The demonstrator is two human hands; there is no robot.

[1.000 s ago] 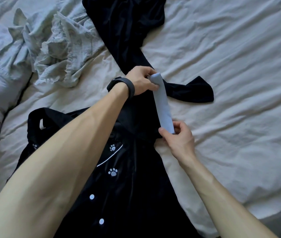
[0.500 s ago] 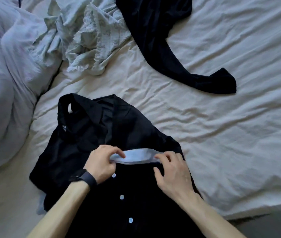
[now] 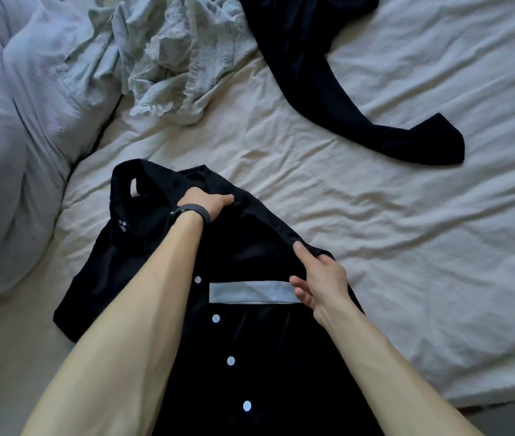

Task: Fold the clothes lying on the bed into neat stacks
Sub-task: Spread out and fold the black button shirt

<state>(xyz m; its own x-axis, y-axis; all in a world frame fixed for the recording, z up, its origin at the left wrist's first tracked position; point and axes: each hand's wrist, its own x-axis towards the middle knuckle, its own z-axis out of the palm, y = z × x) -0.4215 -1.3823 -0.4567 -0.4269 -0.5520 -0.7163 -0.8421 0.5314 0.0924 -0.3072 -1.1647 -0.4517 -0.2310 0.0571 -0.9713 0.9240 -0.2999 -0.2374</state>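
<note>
A bedroom in a home — a bed (image 3: 391, 247) with a creased cream sheet fills the view. Plump pale pillows (image 3: 1, 171) bulge at 9 o'clock, and loose clothes lie about — a crumpled light garment (image 3: 168, 58) at 11 o'clock, a dark garment (image 3: 338, 99) at 1 o'clock.

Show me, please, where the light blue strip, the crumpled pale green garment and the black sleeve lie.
light blue strip (image 3: 251, 292): head view, its middle.
crumpled pale green garment (image 3: 168, 58): head view, its bunched centre.
black sleeve (image 3: 341, 108): head view, halfway along it.
</note>
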